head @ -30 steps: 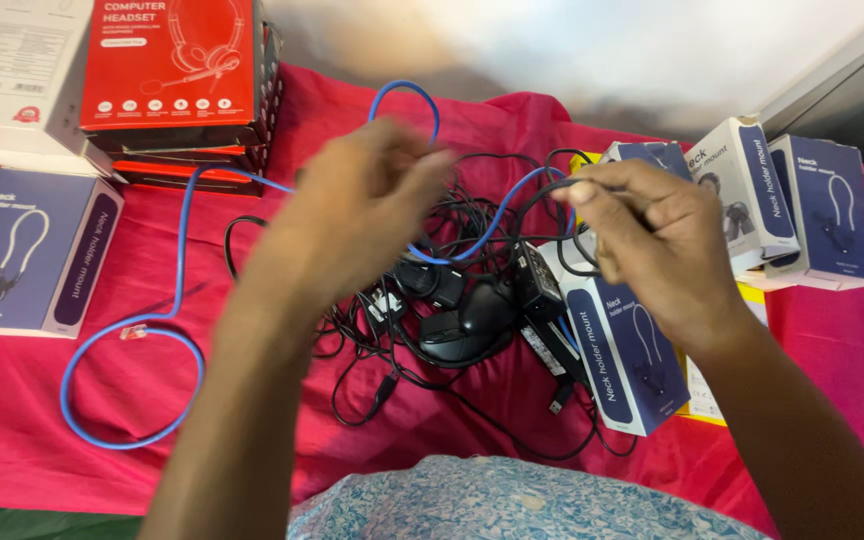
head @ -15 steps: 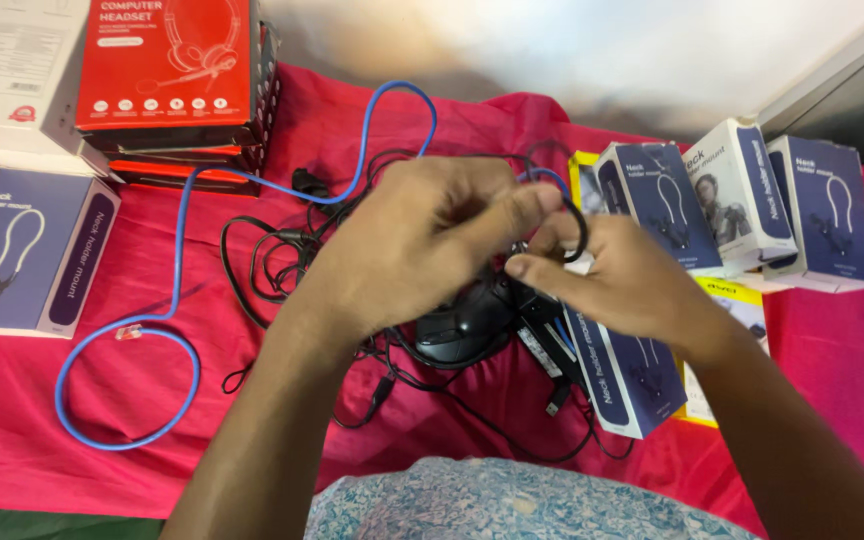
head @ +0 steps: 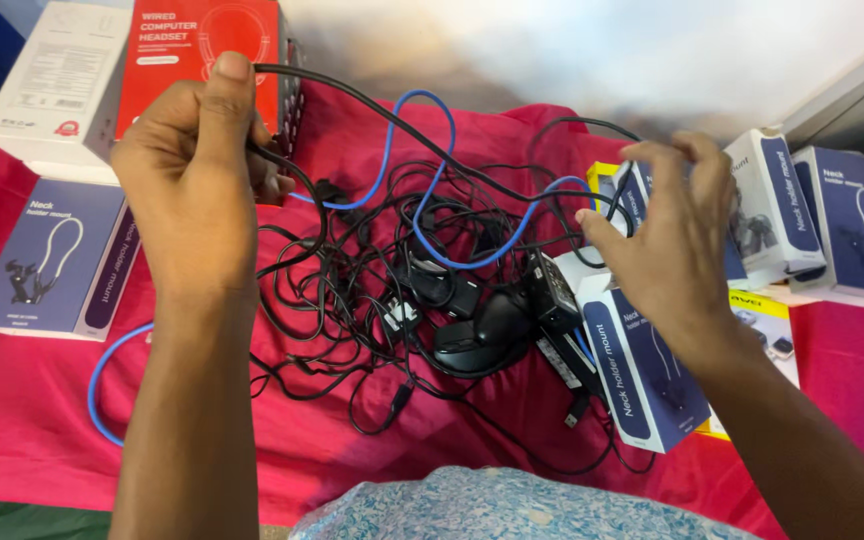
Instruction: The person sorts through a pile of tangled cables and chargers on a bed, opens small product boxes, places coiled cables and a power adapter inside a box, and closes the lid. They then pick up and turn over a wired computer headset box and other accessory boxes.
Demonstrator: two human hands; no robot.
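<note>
My left hand (head: 197, 170) is raised at the upper left, closed on a thin black cable (head: 392, 125) pinched under the thumb. That cable runs rightward across the pile to my right hand (head: 667, 235), whose fingers pinch its other stretch at about the same height. Below and between the hands lies a tangle of black cables (head: 352, 300) with a blue cable (head: 432, 215) looped through it. A black computer mouse (head: 482, 345) and black adapters rest in the tangle on the red cloth (head: 32, 420).
A red headset box (head: 197, 40) and a white box (head: 57, 90) stand at the back left. A dark blue neck-holder box (head: 52, 260) lies at the left. Several similar blue-and-white boxes (head: 842, 225) crowd the right side, one (head: 637, 375) under my right wrist.
My hands were together over the tangle; they have drawn apart, the left up and left, the right to the right, stretching the black cable between them.
</note>
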